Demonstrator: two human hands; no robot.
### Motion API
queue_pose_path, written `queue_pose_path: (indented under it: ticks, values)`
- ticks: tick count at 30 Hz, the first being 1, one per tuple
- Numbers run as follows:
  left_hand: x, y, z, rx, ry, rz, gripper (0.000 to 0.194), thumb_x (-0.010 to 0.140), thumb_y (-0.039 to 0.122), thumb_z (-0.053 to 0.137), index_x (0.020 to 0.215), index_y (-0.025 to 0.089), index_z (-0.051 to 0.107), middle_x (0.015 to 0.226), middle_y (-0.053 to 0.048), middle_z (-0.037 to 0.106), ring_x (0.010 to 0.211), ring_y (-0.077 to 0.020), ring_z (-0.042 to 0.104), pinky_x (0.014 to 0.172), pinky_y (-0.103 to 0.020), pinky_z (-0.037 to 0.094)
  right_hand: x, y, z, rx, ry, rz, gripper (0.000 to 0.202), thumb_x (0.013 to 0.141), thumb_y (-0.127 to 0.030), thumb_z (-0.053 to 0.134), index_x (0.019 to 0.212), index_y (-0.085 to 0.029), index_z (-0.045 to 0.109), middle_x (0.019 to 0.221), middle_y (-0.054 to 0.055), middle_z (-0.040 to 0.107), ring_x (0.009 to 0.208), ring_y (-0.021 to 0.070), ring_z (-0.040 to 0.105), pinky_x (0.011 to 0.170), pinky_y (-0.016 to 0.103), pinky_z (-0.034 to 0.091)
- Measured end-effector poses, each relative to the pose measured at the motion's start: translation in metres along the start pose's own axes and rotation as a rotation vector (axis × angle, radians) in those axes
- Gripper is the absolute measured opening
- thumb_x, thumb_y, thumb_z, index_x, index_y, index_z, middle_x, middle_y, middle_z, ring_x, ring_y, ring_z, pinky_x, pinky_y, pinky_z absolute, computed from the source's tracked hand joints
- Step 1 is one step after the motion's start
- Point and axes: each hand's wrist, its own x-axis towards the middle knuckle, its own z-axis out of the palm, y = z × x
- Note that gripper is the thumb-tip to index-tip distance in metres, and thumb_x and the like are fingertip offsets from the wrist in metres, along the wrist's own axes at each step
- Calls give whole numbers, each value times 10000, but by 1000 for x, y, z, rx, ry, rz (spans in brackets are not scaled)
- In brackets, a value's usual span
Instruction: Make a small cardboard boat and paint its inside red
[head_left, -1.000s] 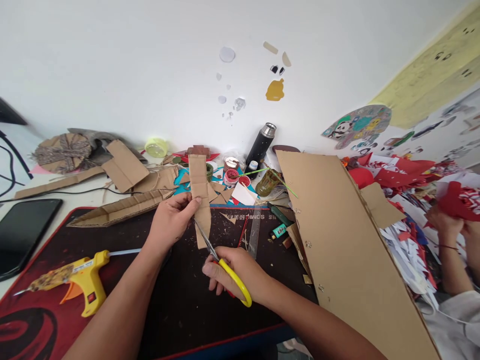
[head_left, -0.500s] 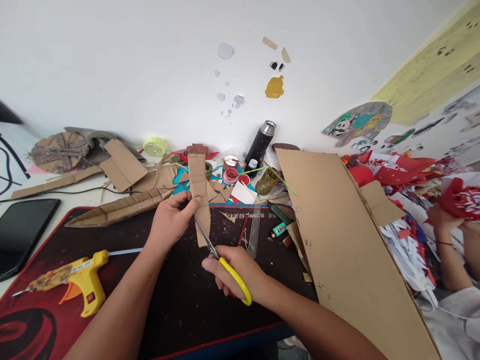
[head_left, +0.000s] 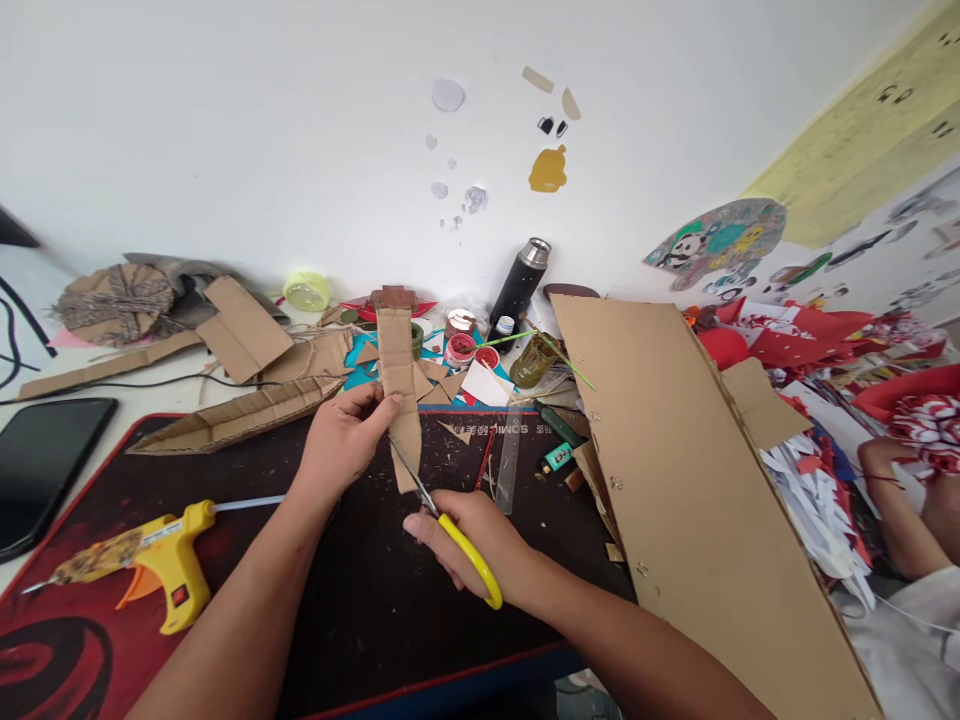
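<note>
One strip (head_left: 397, 365) of cardboard and one pair of scissors (head_left: 469, 548) are in use, one in each hand. The strip is above the mat (head_left: 360, 620), its lower end nearest the person, with the scissors' blades across that end; how far they are parted I cannot tell.

The left hand (head_left: 349, 435) pinches the strip near its middle, thumb on the near face and fingers behind, its forearm rising from the lower left. The right hand (head_left: 480, 530) grips the yellow handles, thumb pointing left and fingers curled beneath, its forearm slanting in from the lower right.

One glue gun (head_left: 180, 560) lies left on the mat, with one phone (head_left: 52, 470) beyond it. One clear ruler (head_left: 509, 470) lies past the right hand. Behind are one flask (head_left: 520, 283) and two small open pots, one pink (head_left: 460, 348) and one red (head_left: 487, 360). One big board (head_left: 675, 450) slants at right, and past it shows a co-worker's arm (head_left: 900, 520).
</note>
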Motion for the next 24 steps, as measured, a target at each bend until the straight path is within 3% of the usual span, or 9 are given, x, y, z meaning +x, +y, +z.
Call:
queue_pose_path:
  ticks: [18,24]
  values:
    - [1,-4,-1,21,-19,-15,391,773,552,787,680,203,639,714,-12,617,687,-167,505,642,-284,420,1,-5,0,-164,62,-53,399,1063,-425,601,723,-234,518,560,-37,491,552,143,520,566,254,330]
    - [1,-5,-1,38,-14,13,379,786,539,773,671,205,637,691,-5,592,669,-163,482,622,-281,400,1,-7,1,-189,82,-78,383,1034,-348,585,692,-225,463,596,-39,446,564,122,429,547,243,296]
